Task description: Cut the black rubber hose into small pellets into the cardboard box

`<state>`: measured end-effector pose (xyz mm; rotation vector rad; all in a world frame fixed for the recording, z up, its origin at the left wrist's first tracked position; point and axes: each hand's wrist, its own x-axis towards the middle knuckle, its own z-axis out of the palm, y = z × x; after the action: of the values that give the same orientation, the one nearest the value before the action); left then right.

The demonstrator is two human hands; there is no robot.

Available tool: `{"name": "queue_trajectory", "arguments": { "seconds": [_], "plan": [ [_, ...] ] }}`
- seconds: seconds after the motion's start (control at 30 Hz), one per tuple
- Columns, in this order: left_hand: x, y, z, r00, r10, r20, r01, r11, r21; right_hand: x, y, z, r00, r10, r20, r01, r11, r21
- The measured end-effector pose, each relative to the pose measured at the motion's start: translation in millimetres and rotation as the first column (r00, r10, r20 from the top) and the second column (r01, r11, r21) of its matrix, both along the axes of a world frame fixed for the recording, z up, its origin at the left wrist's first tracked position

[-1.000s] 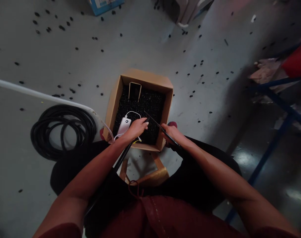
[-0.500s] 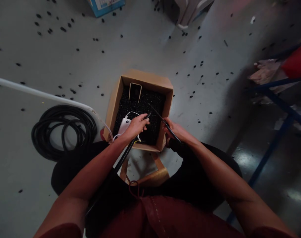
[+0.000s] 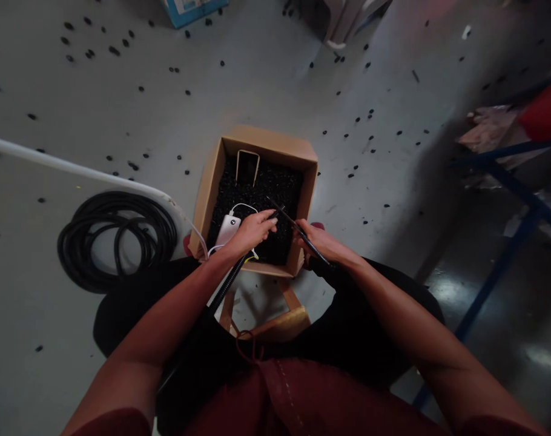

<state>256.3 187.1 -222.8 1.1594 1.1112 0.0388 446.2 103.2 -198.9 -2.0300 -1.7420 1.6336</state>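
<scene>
A cardboard box (image 3: 211, 181) full of small black pieces stands on a wooden stool in front of me. My left hand (image 3: 250, 232) grips the end of a black corrugated tube (image 3: 227, 283) that runs back under my forearm. My right hand (image 3: 318, 242) holds a thin black rod (image 3: 288, 221), its tip next to the tube's end over the black pieces. A white power bank (image 3: 227, 229) with a white cable lies in the box beside my left hand. A small tan holder (image 3: 247, 166) stands upright at the box's far side.
A coil of black hose (image 3: 116, 239) lies on the floor to the left, with a white pipe (image 3: 71, 171) running past it. Many small black pieces are scattered over the grey floor. A blue metal frame (image 3: 507, 188) stands at the right, a blue box (image 3: 191, 9) at the top.
The tube's end in my left hand has come forward out of my fingers. The rod's tip in my right hand has swung left until it meets the tube's end.
</scene>
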Motion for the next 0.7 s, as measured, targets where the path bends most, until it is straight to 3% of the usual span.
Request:
{"name": "queue_trajectory", "arguments": {
  "seconds": [0.23,0.5,0.7],
  "plan": [
    [0,0,4.6,0.998,-0.041,0.040,0.042,0.999,-0.020,0,-2,-4.0,1.000,0.006,-0.002,-0.006,0.999,0.034],
    [1,-7,-0.8,1.000,-0.014,0.019,0.015,1.000,-0.005,-7,-4,-11.2,0.979,0.073,0.192,-0.075,0.997,0.002],
    [1,-10,-4.4,0.993,-0.093,-0.072,0.095,0.995,0.030,-9,-10,-13.9,0.958,0.094,0.270,-0.088,0.996,-0.034]
  ]
}}
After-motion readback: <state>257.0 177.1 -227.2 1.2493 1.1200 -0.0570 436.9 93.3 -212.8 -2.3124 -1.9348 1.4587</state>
